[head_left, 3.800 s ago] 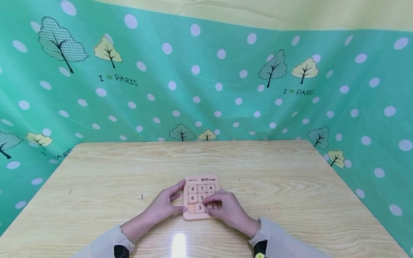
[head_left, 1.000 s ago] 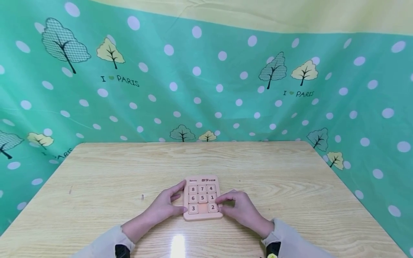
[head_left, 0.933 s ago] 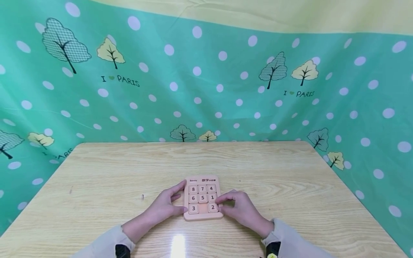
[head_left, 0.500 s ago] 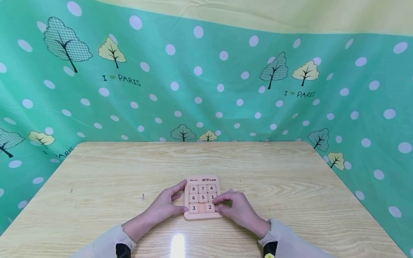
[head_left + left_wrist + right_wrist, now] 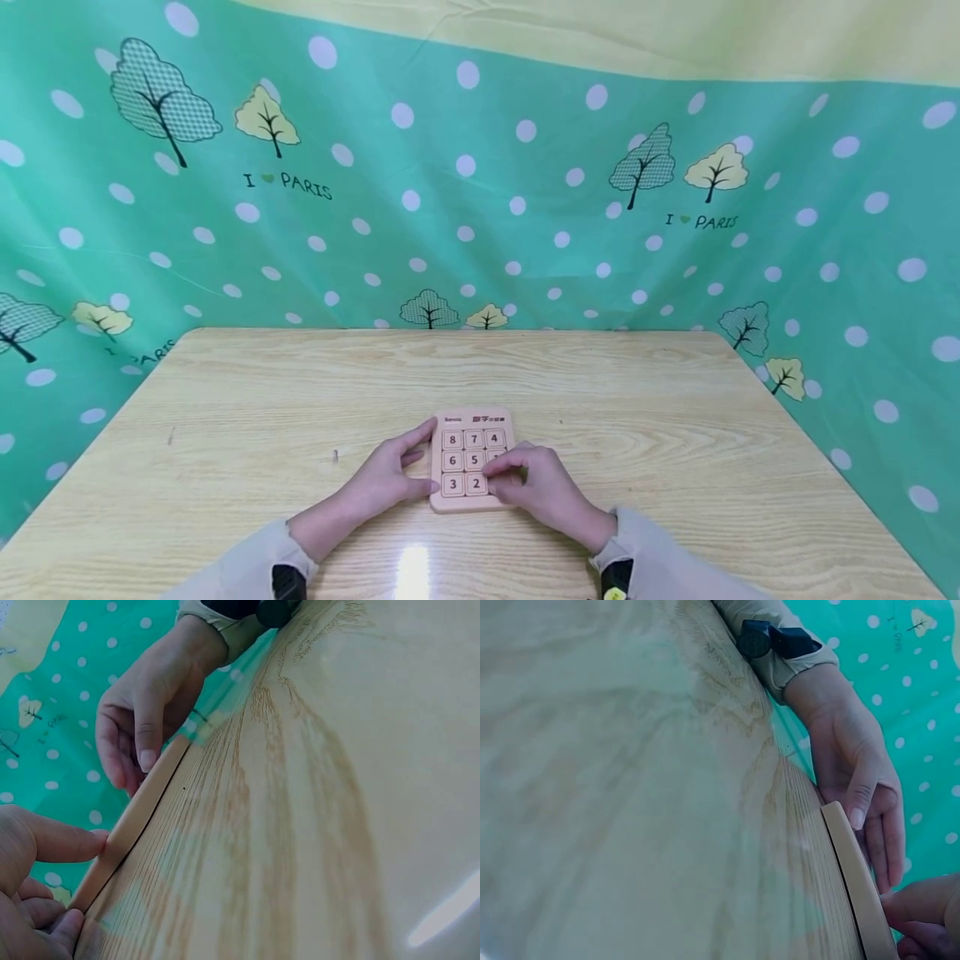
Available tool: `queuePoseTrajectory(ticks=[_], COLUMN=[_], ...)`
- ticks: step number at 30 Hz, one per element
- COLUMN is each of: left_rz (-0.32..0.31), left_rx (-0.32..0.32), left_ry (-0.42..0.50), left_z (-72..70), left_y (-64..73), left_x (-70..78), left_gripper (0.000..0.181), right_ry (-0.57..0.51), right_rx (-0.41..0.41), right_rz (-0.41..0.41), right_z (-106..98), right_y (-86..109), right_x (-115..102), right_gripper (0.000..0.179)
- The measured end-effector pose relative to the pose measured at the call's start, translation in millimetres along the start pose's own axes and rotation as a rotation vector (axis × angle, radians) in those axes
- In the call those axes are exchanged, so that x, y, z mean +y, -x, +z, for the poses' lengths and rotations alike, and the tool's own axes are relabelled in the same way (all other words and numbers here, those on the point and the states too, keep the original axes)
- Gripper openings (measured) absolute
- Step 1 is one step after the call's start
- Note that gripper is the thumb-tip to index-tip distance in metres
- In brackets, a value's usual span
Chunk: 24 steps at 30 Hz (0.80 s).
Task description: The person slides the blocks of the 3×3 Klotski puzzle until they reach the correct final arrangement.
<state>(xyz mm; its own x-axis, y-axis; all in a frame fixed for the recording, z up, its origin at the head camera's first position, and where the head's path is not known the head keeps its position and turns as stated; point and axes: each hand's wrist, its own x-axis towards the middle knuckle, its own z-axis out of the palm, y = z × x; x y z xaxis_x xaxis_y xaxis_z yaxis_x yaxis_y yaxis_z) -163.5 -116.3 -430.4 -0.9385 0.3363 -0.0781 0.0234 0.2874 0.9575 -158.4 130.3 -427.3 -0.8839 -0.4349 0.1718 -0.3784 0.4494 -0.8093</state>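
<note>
A pink sliding number puzzle (image 5: pixel 491 503) lies flat on the table; its tiles show 8, 7, 4 above 6, 5. My left hand (image 5: pixel 378 479) holds the frame's left side, index finger near the upper corner and thumb near the lower one. In the bottom row the 3 tile (image 5: pixel 453 484) and 2 tile (image 5: pixel 476 484) sit side by side. My right hand (image 5: pixel 542 487) has thumb and index finger bent together at the right edge of the 2 tile, covering the lower right slot and part of the 1 tile. The left wrist view shows the puzzle's side edge (image 5: pixel 135 825).
The wooden table (image 5: pixel 300 392) extends around the puzzle on all sides. A green dotted curtain (image 5: pixel 480 208) hangs behind and along its sides. A bright light reflection (image 5: pixel 413 571) falls near the front edge.
Over the last second my right hand has slid the 2 tile left into the bottom middle slot. Earlier, the 3 tile moved to the bottom left. My left hand stays on the frame.
</note>
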Motion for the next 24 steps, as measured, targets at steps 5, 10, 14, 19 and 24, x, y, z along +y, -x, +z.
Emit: queuePoseTrajectory(ticks=[5,10,14,19,24], left_rz=[-0.008,-0.005,-0.005,0.006,-0.005], left_rx=[0.002,0.002,-0.007,-0.014,-0.016], left_ry=[-0.001,-0.005,0.002,0.006,0.017], left_z=[0.0,0.6,0.5,0.3,0.3], left_y=[0.2,0.2,0.2,0.0,-0.7], left_x=[-0.1,0.0,-0.1,1.3,0.8], left_gripper=[0.088,0.088,0.088,0.088,0.088], right_ry=[-0.009,-0.015,-0.041,-0.043,-0.030], right_rx=[-0.011,-0.019,-0.025,-0.027,-0.013], right_rz=[0.014,0.028,0.055,0.106,0.125], right_z=[0,-4,-10,-19,-26], right_y=[-0.3,-1.3,-3.2,-6.5,-9.6], right_x=[-1,-1,1,5,12], right_gripper=[0.017,0.017,0.018,0.020,0.021])
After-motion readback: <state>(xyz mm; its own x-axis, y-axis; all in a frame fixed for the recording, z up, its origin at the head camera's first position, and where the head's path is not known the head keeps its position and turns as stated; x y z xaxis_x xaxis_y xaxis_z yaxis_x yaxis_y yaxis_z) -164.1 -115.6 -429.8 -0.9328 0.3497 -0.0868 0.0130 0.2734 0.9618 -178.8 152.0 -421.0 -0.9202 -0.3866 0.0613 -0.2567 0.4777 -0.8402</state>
